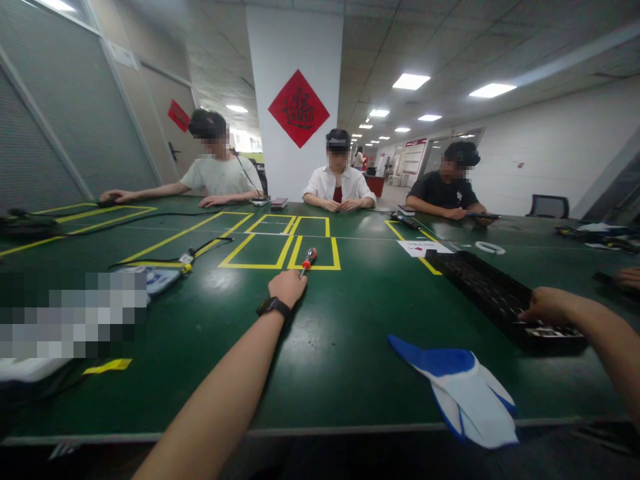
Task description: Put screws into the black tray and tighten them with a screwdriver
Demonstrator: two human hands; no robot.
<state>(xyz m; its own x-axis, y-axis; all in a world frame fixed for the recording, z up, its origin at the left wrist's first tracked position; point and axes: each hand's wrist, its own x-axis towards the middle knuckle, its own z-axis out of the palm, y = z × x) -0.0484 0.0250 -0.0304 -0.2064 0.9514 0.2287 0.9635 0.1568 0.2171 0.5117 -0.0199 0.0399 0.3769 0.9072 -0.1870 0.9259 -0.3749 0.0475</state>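
Note:
My left hand (289, 288), with a dark watch on the wrist, is closed around the metal shaft of a screwdriver (309, 259). The screwdriver's red and black handle points away from me, over a yellow taped square. On the right, my right hand (547, 305) reaches into the near end of a long black tool case (480, 283). Its fingers are curled down among small metallic pieces (553, 331); what they grip, if anything, is hidden. Nearer to me lies a blue and white work glove (467, 390), partly over the table edge.
Yellow tape outlines (280, 267) mark the green table (325, 387). A white paper (425, 249) and a white tape roll (490, 247) lie by the case. A blue-white package (160, 279) and a black cable lie left. Three people sit across; another person's hand (629, 277) shows far right.

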